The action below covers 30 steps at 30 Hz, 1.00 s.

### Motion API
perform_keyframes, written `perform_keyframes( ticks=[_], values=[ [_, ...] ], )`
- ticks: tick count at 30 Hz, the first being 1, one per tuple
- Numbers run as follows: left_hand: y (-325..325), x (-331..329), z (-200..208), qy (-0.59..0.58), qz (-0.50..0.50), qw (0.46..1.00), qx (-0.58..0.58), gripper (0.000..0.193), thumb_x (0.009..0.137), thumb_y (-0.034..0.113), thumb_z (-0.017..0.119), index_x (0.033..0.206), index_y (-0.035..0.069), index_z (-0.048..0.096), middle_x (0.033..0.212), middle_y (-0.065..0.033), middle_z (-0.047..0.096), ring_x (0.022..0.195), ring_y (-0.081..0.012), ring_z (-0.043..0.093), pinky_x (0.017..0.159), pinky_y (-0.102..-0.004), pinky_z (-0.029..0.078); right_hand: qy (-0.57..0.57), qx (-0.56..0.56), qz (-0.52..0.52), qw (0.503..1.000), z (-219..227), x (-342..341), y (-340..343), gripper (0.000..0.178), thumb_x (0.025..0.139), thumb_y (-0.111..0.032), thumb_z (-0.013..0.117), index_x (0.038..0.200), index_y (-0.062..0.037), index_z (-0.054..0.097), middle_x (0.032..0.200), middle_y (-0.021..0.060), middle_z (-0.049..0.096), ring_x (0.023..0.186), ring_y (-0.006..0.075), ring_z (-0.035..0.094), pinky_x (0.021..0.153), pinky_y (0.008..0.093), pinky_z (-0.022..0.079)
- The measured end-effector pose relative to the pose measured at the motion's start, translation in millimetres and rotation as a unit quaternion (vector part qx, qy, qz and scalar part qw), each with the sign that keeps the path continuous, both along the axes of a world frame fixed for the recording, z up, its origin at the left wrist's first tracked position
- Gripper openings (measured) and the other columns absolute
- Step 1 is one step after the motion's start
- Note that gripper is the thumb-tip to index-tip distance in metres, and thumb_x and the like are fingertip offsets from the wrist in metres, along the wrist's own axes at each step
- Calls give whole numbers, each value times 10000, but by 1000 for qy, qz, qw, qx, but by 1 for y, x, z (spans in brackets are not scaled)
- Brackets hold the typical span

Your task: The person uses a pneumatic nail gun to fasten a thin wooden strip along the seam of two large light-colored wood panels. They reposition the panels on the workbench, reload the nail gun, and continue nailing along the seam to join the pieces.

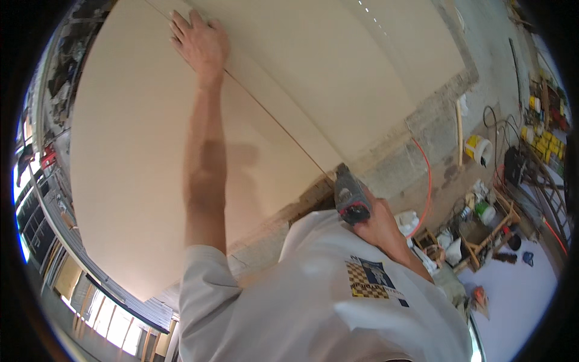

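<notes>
A large, smooth beige board (139,163) lies before me, with a thin dark line (274,119) running diagonally across it. On the board's far part, beside the upper end of that line, my left hand (202,43) rests palm down with its fingers spread. My right hand (380,220) is wrapped round a dark grey and red handheld power tool (351,194). The tool's nose sits at the board's near edge, where the line ends. Which kind of tool it is, and its tip, cannot be made out.
A worn grey bench edge (386,166) shows past the board. An orange hose or cord (429,181) curves down on the right. Farther right stand a yellow and white bucket (477,149), a wooden crate (491,232) of odds and ends, and yellow containers (546,143).
</notes>
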<state>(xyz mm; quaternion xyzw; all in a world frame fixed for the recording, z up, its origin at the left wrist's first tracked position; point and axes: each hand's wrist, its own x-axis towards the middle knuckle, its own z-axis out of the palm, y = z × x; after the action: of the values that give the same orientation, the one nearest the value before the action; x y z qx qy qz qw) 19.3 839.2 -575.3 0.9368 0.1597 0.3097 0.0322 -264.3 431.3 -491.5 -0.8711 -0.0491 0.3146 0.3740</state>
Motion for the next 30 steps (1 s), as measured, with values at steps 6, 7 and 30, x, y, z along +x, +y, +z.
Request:
perform_keyframes(
  ticks=[6, 7, 30],
  values=[
    [25, 13, -22, 16, -28, 999, -4, 489, 1047, 338, 363, 1495, 249, 537, 1633, -108, 375, 1530, -387, 262, 1242, -590, 158, 61, -16, 8, 998, 15, 11, 6, 776, 689, -146, 706, 1342, 205, 474, 742, 348, 635, 774, 511, 670, 749, 519, 541],
    [31, 12, -25, 13, -32, 999, -8, 493, 1049, 341, 354, 1502, 254, 529, 1636, -107, 370, 1532, -383, 257, 1243, -588, 156, 58, -8, 8, 998, 11, 8, 3, 773, 690, -143, 704, 1341, 205, 472, 740, 351, 633, 778, 511, 671, 750, 517, 542],
    [29, 12, -21, 8, -96, 995, -8, 497, 1045, 263, 352, 1494, 127, 519, 1606, -233, 362, 1497, -437, 283, 1230, -516, 224, 109, 23, -67, 991, -1, 20, -17, 509, 748, -59, 698, 1233, 66, 603, 816, 231, 687, 746, 234, 677, 697, 354, 543]
  ],
)
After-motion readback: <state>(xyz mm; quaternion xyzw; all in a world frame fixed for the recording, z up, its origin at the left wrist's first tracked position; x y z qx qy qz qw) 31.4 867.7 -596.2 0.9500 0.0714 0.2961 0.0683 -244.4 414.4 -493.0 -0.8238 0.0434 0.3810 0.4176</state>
